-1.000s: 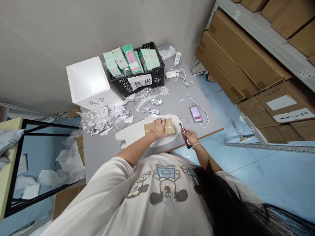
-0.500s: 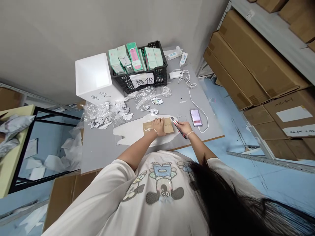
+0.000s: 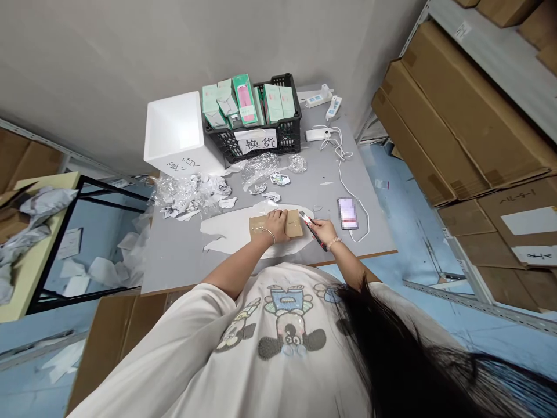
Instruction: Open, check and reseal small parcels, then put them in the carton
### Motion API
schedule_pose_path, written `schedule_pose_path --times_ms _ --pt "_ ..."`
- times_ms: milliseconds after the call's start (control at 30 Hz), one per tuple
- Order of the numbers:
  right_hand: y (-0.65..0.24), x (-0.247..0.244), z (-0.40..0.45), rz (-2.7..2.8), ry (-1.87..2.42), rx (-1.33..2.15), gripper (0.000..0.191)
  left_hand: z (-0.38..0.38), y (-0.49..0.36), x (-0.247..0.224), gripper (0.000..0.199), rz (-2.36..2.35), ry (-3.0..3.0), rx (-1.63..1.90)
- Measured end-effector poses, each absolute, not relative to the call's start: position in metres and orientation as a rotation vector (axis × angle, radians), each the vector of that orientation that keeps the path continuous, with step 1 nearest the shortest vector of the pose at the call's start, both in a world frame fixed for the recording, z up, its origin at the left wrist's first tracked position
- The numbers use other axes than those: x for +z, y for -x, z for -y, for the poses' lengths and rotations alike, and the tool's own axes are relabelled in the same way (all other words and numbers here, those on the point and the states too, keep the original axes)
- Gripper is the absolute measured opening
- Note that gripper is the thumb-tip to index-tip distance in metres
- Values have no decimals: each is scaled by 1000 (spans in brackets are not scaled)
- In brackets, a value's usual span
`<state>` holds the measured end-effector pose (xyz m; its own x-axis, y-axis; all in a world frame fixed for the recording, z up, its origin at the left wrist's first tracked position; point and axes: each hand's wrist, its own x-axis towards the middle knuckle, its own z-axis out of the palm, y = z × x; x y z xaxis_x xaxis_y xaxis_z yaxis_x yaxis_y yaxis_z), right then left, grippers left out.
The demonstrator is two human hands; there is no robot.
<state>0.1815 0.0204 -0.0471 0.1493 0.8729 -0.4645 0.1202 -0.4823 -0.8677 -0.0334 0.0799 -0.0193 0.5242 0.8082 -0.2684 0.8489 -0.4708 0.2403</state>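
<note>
A small brown cardboard box lies on a crumpled white sheet near the table's front edge. My left hand presses down on the box, its fingers bent over the top. In my right hand is a red and black utility knife. The knife's tip is at the box's right end; whether it touches the cardboard I cannot tell. To the right of that hand lies a phone with a lit, blurred screen and a white cable.
Behind the sheet are crumpled plastic and paper. Farther back stand a white foam box and a black crate holding green boxes. Power strips lie back right. Shelves with large cartons rise at the right.
The camera view has shifted a little. The cardboard box and both hands have moved slightly left on the table. The knife stays in my right hand by the box's right end.
</note>
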Motion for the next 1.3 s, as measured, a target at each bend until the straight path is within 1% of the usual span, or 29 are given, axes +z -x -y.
schedule_pose_path --times_ms 200,367,500,667,800,900,933,967,1067,1100,1200,1300 --pt "-181 -49 -15 1046 1716 1391 43 -80 32 -19 109 -1377 -2443 -150" --pt "-181 -44 -33 1111 1736 1389 40 -78 32 -19 110 -1383 -2445 -148" --pt "-196 -37 -37 1250 1702 1479 37 -78 32 -16 109 -1397 -2434 -166" --pt "-213 -39 -11 1455 1639 1608 37 -81 30 -15 107 -1411 -2414 -175" --pt "-213 -53 5 1471 1637 1502 38 -79 32 -19 115 -1403 -2426 -170" --pt "-219 -66 6 1391 1743 1331 39 -78 40 -22 122 -1338 -2439 -163" --pt "-223 -70 5 1365 1823 1241 39 -79 45 -23 119 -1321 -2436 -162" --pt "-227 -73 5 1357 1917 1141 37 -80 51 -23 113 -1322 -2425 -160" --pt "-236 -85 5 1472 2170 918 31 -84 68 -24 81 -1431 -2355 -171" --pt "-236 -90 6 1525 2223 886 31 -86 73 -25 75 -1474 -2334 -179" --pt "-232 -103 10 1624 2319 798 35 -84 79 -27 70 -1542 -2331 -192" --pt "-224 -115 14 1741 2358 647 46 -77 77 -29 70 -1564 -2391 -194"
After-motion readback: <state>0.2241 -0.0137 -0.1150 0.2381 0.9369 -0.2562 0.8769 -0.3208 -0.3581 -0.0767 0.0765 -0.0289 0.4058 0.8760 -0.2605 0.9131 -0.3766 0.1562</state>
